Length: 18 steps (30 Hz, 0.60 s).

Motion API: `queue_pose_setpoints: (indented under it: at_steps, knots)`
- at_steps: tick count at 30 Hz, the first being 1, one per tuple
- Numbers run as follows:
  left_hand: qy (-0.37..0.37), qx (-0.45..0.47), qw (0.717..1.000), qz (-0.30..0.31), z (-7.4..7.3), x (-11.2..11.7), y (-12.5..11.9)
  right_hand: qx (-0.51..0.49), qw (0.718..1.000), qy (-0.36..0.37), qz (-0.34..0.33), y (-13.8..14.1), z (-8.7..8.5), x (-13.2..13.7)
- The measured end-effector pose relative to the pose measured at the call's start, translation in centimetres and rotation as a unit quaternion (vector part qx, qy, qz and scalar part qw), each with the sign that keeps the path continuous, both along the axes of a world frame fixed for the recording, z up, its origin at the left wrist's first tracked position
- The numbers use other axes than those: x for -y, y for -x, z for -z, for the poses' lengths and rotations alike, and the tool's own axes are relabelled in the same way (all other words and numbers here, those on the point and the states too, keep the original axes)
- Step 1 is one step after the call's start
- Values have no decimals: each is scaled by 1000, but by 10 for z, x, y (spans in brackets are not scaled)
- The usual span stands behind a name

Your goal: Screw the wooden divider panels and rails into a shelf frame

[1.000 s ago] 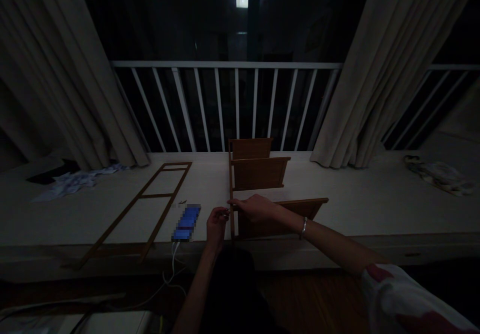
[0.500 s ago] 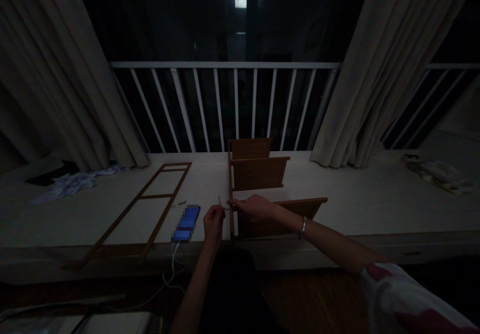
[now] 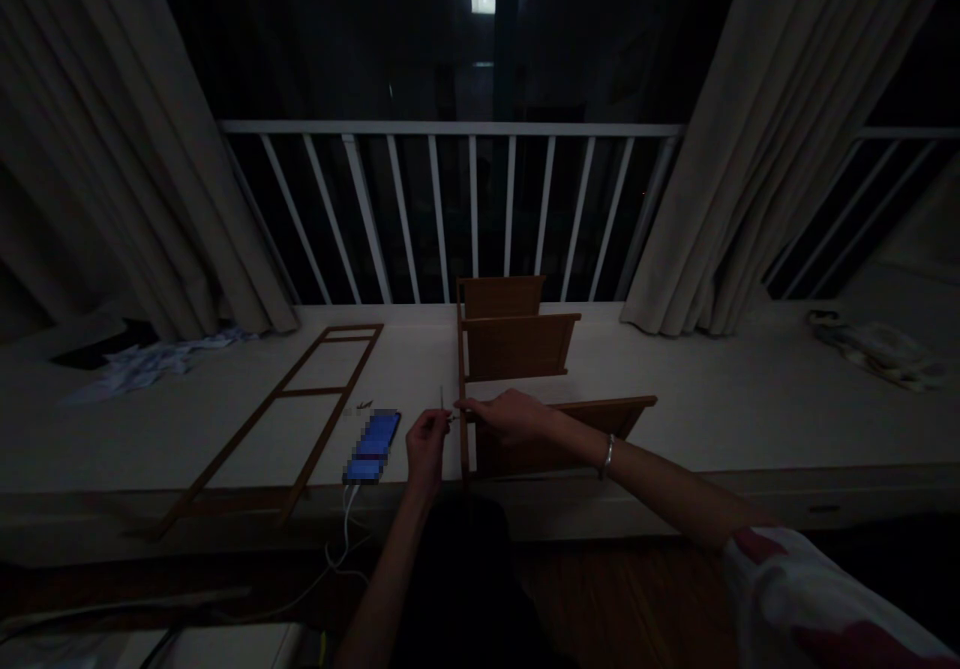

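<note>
A wooden shelf unit (image 3: 521, 346) lies on its side on the white ledge, with brown boards sticking out to the right from a narrow side frame (image 3: 462, 379). My right hand (image 3: 512, 416) is closed on the nearest board's end at that frame, thumb stretched toward the frame's left side. Just left of it, my left hand (image 3: 426, 441) pinches a thin metal hex key (image 3: 442, 399). One arm of the key points up, and a short end reaches toward the frame; whether it sits in a screw is too small to tell.
A second ladder-like wooden frame (image 3: 330, 392) lies left, overhanging the ledge's front edge. Beside it are a phone (image 3: 373, 447) with a white cable (image 3: 346, 534) and small dark hardware (image 3: 364, 405). White railing (image 3: 472, 214) and curtains (image 3: 720, 149) stand behind.
My left hand has shifted very slightly, and the hex key's upright arm has moved a little to the right. My right hand and the shelf unit stay where they were.
</note>
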State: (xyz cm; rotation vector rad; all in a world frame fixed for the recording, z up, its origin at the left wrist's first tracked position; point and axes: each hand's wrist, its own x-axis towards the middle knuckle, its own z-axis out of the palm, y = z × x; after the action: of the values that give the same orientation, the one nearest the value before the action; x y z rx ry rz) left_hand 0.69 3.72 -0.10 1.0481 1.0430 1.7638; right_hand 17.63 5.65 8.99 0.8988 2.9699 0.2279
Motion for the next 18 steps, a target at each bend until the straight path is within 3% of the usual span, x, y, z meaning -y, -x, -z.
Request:
queue_pose_setpoints:
  at_steps: [5,12,18]
  knots:
    - [-18,-64,998,-6,-4,4,2,9,1000,-2,-1,-1,-1,0]
    - [10,8,1000,11,-3,0,0,1,1000,-7,0,-1,1,-1]
    - [13,40,999,26,-11,5,-1,5,1000,1,3,-1,1,-1]
